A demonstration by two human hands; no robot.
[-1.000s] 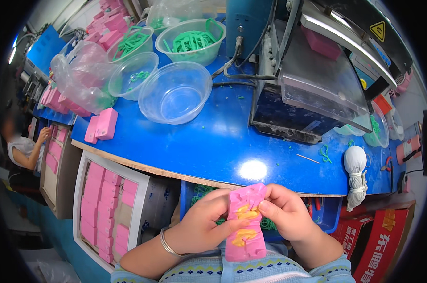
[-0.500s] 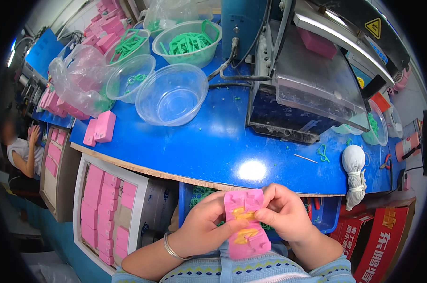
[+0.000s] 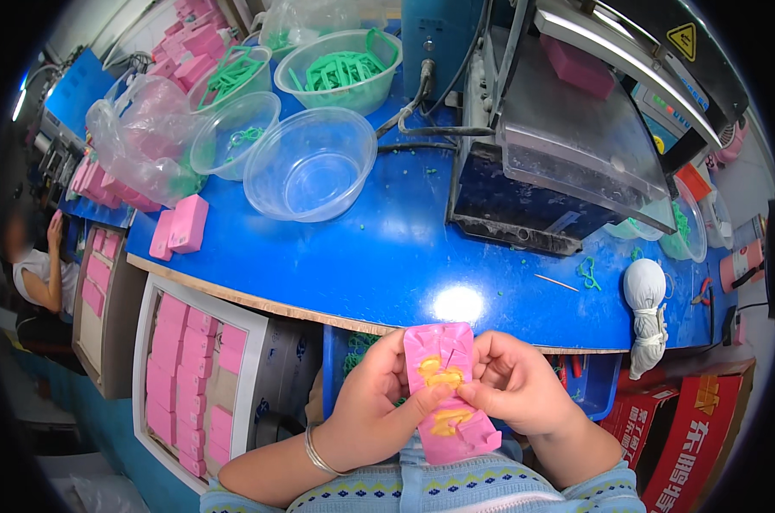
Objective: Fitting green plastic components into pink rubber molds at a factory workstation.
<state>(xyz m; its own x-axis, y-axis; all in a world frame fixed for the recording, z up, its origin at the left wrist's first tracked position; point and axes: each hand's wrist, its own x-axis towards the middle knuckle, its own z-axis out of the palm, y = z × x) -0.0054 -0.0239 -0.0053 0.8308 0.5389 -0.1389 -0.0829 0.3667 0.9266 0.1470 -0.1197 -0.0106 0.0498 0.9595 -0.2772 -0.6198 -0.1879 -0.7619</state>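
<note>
A pink silicone mould (image 3: 439,346) with recessed shapes is held upright in front of my body. Yellow pieces (image 3: 447,422) sit in its middle and lower recesses. My left hand (image 3: 372,410) grips the mould's left side, thumb across its face beside the yellow and fingers behind. At the right edge my right hand (image 3: 524,389) is closed, its thumb tip by the middle yellow piece and its other fingers curled at the mould's side. Whether it also pinches the yellow piece is hard to make out.
On the blue table (image 3: 362,274) stand an unfilled clear bowl (image 3: 310,167), a bowl of green pieces (image 3: 340,73) and a dark machine (image 3: 567,162). A white wrapped bundle (image 3: 646,316) lies near the right edge. Pink blocks fill a tray (image 3: 152,342); a blue drawer (image 3: 606,385) is below.
The mould has risen slightly and its upper part is bent differently, with the upper yellow piece more exposed. My right hand has shifted a little down its edge.
</note>
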